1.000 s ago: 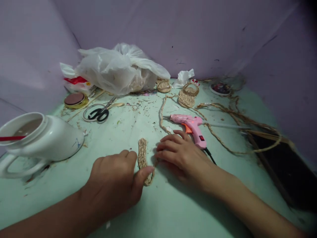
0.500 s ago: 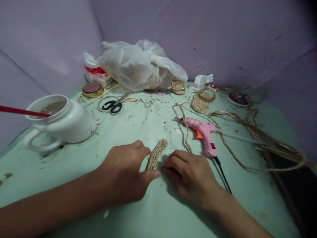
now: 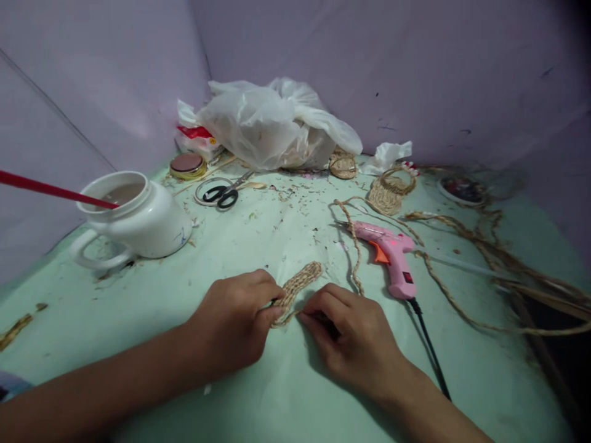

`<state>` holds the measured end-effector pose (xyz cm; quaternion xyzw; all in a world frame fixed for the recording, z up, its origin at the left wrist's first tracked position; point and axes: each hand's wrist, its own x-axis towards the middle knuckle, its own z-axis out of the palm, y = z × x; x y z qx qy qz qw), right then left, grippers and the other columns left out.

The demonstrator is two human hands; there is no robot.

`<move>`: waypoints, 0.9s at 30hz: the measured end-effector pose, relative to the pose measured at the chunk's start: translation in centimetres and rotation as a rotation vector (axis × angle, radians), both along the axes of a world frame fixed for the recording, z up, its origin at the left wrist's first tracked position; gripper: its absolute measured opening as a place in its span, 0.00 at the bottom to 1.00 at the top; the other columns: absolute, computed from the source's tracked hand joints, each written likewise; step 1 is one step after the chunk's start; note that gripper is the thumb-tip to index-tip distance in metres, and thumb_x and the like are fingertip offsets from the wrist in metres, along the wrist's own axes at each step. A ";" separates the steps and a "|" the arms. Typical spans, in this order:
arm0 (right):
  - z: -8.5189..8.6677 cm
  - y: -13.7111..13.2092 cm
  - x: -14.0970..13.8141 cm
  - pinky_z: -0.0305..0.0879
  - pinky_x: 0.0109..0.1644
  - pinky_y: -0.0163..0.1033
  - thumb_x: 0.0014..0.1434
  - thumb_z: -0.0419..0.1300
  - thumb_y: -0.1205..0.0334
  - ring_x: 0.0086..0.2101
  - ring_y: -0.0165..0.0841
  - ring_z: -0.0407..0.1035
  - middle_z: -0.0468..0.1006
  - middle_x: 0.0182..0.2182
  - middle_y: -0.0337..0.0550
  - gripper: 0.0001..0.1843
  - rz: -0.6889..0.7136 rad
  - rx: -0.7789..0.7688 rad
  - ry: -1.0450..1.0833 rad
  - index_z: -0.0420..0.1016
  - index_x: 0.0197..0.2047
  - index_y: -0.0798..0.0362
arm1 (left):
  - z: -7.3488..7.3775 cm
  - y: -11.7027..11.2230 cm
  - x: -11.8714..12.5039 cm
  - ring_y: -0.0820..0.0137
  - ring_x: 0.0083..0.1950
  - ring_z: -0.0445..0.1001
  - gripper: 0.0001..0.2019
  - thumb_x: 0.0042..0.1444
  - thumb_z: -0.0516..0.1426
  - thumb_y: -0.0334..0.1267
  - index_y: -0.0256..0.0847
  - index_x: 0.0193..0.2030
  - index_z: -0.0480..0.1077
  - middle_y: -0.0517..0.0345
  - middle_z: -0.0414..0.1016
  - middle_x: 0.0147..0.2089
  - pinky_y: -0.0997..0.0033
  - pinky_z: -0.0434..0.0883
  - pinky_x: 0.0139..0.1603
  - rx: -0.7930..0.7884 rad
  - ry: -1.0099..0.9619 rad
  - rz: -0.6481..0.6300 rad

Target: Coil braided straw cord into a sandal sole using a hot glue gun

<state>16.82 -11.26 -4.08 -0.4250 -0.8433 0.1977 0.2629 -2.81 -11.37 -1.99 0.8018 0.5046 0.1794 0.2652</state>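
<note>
Braided-rope strip [image 3: 303, 279]: likely light, flexible, grippy; best held by its edges. Left hand [image 3: 237, 317]: fingers pinching its near end. Right hand [image 3: 353, 329]: fingers pinching its trailing cord [image 3: 292, 315].

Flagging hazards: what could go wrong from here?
A tug on the tan braided rope beside the pink plastic glue gun might drag the gun. A red light glows on it, so its metal nozzle might burn the nearby right hand. The tan woven fibre strip, pinched at one end by the left hand, may slip.
</note>
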 end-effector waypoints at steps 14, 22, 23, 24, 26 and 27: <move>0.3 0.1 -0.3 0.50 0.23 0.34 0.57 0.57 0.62 0.21 0.29 0.63 0.70 0.22 0.41 0.10 0.038 0.124 -0.061 0.77 0.28 0.53 | 0.1 1.3 0.2 0.73 0.32 0.68 0.03 0.49 0.58 0.34 0.43 0.29 0.74 0.63 0.72 0.30 0.74 0.61 0.32 -0.135 0.030 0.042; 0.0 0.3 -0.4 0.56 0.24 0.33 0.55 0.59 0.64 0.22 0.29 0.65 0.71 0.22 0.40 0.07 -0.068 -0.017 0.094 0.76 0.27 0.54 | -0.1 1.1 0.1 0.73 0.32 0.69 0.05 0.50 0.57 0.32 0.43 0.28 0.74 0.63 0.72 0.29 0.72 0.63 0.34 -0.094 0.026 0.003; 0.0 0.4 -0.4 0.57 0.24 0.34 0.54 0.59 0.64 0.23 0.29 0.65 0.72 0.22 0.40 0.07 -0.076 -0.020 0.099 0.76 0.27 0.54 | -0.1 1.1 0.1 0.74 0.31 0.69 0.05 0.50 0.56 0.32 0.43 0.28 0.74 0.63 0.72 0.29 0.72 0.63 0.35 -0.089 0.024 -0.008; 0.0 0.4 -0.4 0.57 0.24 0.34 0.54 0.59 0.65 0.23 0.29 0.65 0.71 0.22 0.40 0.06 -0.087 -0.018 0.100 0.76 0.27 0.54 | -0.1 1.1 0.1 0.74 0.31 0.69 0.06 0.50 0.56 0.32 0.43 0.28 0.74 0.63 0.72 0.29 0.72 0.64 0.35 -0.083 0.023 -0.018; -0.1 0.4 -0.4 0.57 0.24 0.34 0.54 0.59 0.65 0.23 0.29 0.65 0.71 0.22 0.40 0.06 -0.107 -0.011 0.095 0.74 0.26 0.54 | 0.0 1.1 0.0 0.74 0.31 0.69 0.07 0.51 0.55 0.32 0.43 0.28 0.74 0.63 0.71 0.28 0.72 0.64 0.36 -0.066 0.027 -0.039; -0.1 0.5 -0.5 0.56 0.24 0.34 0.53 0.59 0.65 0.23 0.29 0.65 0.71 0.21 0.40 0.06 -0.119 -0.009 0.092 0.74 0.25 0.55 | 0.1 1.1 0.0 0.74 0.32 0.69 0.07 0.52 0.54 0.32 0.43 0.28 0.73 0.63 0.71 0.28 0.72 0.64 0.36 -0.062 0.030 -0.047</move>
